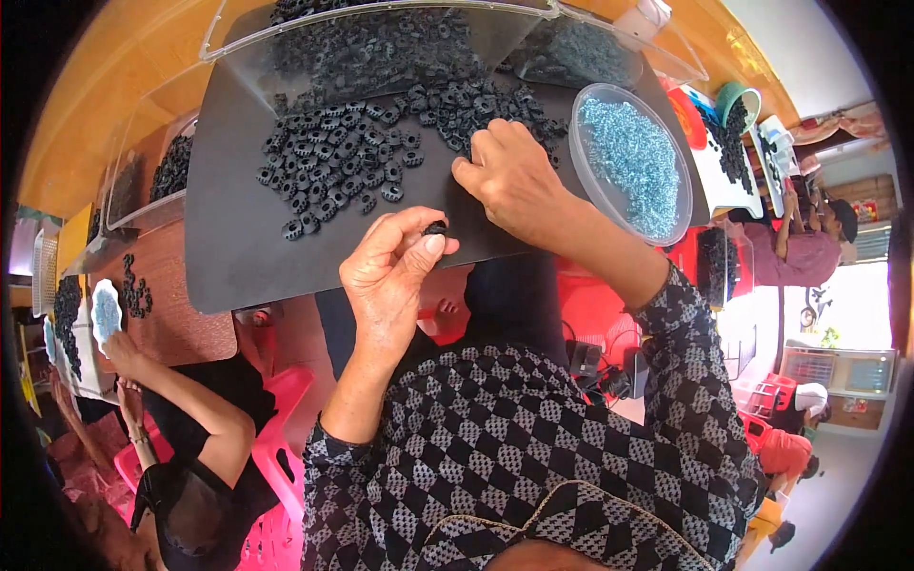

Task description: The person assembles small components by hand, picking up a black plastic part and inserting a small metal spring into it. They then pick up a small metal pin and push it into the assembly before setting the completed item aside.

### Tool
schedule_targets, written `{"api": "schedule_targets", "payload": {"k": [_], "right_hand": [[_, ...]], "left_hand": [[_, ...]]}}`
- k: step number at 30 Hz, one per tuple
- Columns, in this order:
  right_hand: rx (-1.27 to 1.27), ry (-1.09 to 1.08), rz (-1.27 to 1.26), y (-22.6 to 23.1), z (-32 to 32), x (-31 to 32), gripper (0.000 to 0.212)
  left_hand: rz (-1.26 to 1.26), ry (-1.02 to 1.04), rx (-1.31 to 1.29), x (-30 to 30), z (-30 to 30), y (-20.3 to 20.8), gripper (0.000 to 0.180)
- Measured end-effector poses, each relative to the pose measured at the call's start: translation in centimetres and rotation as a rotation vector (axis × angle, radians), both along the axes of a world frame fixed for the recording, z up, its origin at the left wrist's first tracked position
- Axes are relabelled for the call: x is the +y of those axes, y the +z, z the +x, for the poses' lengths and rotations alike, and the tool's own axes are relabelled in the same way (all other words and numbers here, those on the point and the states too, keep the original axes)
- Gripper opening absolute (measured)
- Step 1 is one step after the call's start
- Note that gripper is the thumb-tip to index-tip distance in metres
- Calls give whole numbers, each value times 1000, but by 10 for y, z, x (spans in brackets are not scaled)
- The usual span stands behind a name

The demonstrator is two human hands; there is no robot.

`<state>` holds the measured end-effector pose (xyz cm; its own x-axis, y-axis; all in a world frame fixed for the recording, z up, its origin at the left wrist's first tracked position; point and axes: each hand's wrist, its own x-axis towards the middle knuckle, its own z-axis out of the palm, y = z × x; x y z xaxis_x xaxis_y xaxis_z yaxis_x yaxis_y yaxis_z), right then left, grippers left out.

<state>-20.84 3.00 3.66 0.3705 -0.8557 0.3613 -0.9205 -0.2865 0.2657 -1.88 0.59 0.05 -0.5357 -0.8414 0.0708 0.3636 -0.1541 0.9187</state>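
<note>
Between the thumb and fingers of my left hand (388,255) is a small black plastic piece (435,228), held just over the near edge of the dark tabletop (243,262). My right hand (506,173) is closed, knuckles up, above the table to the right; what its fingers hold, if anything, is hidden. Beyond my hands spreads a heap of small black plastic pieces (335,157) with toothed edges and a hole in the middle. A round clear tub (577,143) full of tiny shiny light-blue pieces (630,162) stands beside my right forearm.
A clear plastic bin (381,14) of black pieces lies along the far side. To the left, a person (205,457) on a pink chair (281,457) reaches over a brown table (190,328) toward a white dish (106,319). Another person (785,243) works at the right.
</note>
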Motion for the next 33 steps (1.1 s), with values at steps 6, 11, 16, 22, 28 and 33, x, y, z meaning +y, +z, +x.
{"api": "schedule_targets", "payload": {"k": [6, 11, 16, 22, 28, 33], "right_hand": [[-242, -7, -24, -3, 10, 10, 23], [-288, -128, -194, 10, -14, 48, 15], [-299, -474, -169, 25, -85, 101, 11], [-283, -404, 37, 8, -114, 101, 14], [-119, -357, 59, 5, -118, 89, 10], [-225, -352, 116, 10, -121, 95, 11]], "left_hand": [[23, 3, -59, 2, -1, 4, 19], [-38, 16, -26, -2, 0, -6, 20], [-143, 27, -60, 2, -2, 1, 18], [-211, 30, -97, 2, -4, 1, 17], [-154, 22, -126, 2, 0, 1, 16], [-164, 16, -134, 1, 0, 0, 17]]}}
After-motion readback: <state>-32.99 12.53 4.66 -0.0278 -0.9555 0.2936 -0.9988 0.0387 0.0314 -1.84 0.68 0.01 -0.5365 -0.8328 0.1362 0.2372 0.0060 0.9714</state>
